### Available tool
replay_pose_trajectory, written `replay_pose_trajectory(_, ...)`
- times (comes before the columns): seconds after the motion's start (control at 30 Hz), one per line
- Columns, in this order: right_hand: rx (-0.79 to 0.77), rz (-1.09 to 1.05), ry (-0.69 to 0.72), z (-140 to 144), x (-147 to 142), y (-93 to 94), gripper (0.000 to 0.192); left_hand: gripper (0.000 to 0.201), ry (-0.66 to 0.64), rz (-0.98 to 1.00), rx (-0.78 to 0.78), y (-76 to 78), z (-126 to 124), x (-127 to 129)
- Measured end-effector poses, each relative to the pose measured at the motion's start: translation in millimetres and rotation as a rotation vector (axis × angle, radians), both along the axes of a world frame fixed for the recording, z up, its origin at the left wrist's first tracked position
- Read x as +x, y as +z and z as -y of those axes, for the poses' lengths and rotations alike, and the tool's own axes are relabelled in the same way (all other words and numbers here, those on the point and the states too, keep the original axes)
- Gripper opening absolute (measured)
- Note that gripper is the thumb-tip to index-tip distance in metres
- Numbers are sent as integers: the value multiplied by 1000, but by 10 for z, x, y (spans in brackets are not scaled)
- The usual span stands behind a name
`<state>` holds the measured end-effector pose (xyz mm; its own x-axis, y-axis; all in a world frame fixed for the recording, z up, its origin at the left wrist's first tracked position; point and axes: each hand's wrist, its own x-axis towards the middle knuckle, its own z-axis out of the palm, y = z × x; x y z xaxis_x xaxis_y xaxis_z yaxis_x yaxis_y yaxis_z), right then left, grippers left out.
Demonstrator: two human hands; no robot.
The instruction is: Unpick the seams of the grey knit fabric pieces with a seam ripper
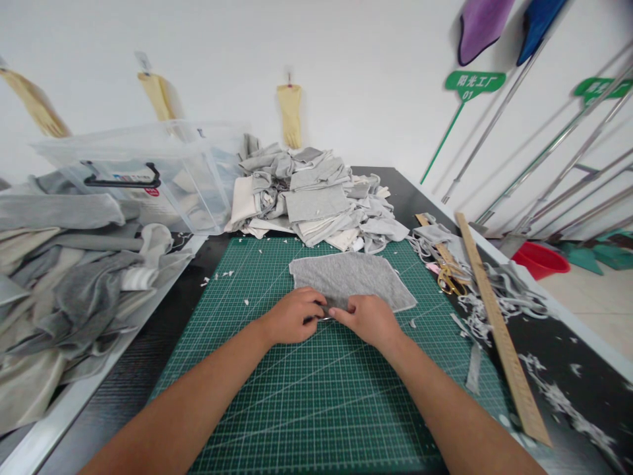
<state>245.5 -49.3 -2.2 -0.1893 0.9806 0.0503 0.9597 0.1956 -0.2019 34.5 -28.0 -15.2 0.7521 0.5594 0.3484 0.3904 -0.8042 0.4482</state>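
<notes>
A grey piece of cloth (352, 277) with pale edges lies on the green cutting mat (316, 396). My left hand (295, 315) pinches its near edge at the left, fingers curled. Close beside it, my right hand (368, 318) is closed on the same edge, its thumb pointing toward the left fingers. A small shiny sliver shows between the two hands; what it is, I cannot make out. My fingertips partly hide the cloth's near edge.
Behind the mat rises a heap of grey and white cloth pieces (316, 198). A clear plastic box (198, 171) and more cloth (74, 297) are at the left. A wooden ruler (499, 330), gold-handled scissors (451, 282) and fabric scraps (482, 320) lie along the right.
</notes>
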Motion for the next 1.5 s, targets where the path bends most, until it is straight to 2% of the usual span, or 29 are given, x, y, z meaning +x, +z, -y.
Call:
replay_pose_trajectory(1.07, -10, 116, -6, -10, -54, -3, 55, 22, 15, -21, -6, 3, 0, 6)
replay_pose_trajectory(1.5, -114, 88, 8, -54, 78, 82, 52, 28, 13, -6, 1, 9, 8, -1)
